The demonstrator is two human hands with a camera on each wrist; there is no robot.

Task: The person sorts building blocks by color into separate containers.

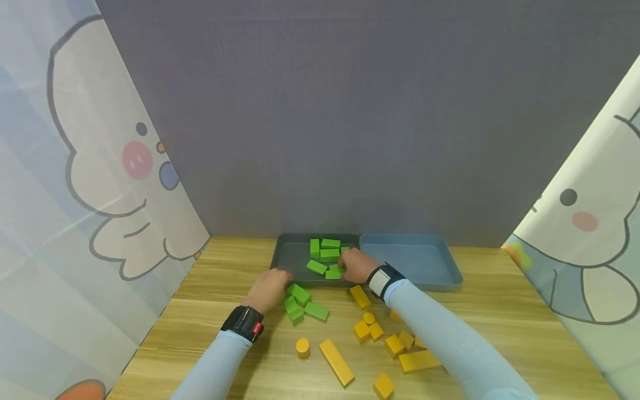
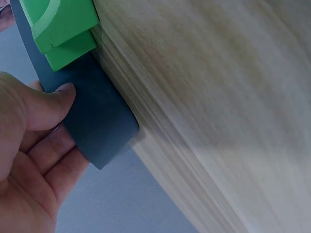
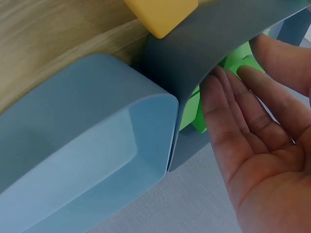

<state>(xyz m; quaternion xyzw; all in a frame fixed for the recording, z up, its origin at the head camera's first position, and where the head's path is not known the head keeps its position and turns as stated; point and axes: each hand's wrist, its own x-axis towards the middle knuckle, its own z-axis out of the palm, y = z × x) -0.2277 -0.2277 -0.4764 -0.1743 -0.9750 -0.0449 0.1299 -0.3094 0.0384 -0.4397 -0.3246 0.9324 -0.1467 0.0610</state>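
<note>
1. A person's left hand (image 1: 268, 290) pinches the near wall of the dark tray (image 1: 291, 256) toward its left corner, thumb outside, fingers over the rim. That grip is narrow and holds the tray itself; an uneven tug could tilt it and send its contents sliding.

2. Inside the dark tray, toward its right end, the right hand (image 1: 357, 265) reaches among the green blocks (image 1: 330, 255). Its grip is fairly narrow, thumb and fingers about the pieces, though whether one is pinched cannot be told. A loose hold could drop a block; a careless sweep could jumble its neighbors.

3. Loose green blocks (image 1: 316, 311) sit on the surface (image 1: 200, 311) in front of the dark tray, near the left hand. Dragging the tray toward the person would likely shove them out of place.

4. The blue tray (image 1: 410, 255) stands at the dark tray's right side, their walls all but meeting. A sideways jolt to one could shift the other.

5. Yellow blocks (image 1: 336, 363) lie scattered in front of the dark tray, some partly hidden by the right sleeve (image 1: 450, 333). A low pass of that forearm could knock them about.
</note>
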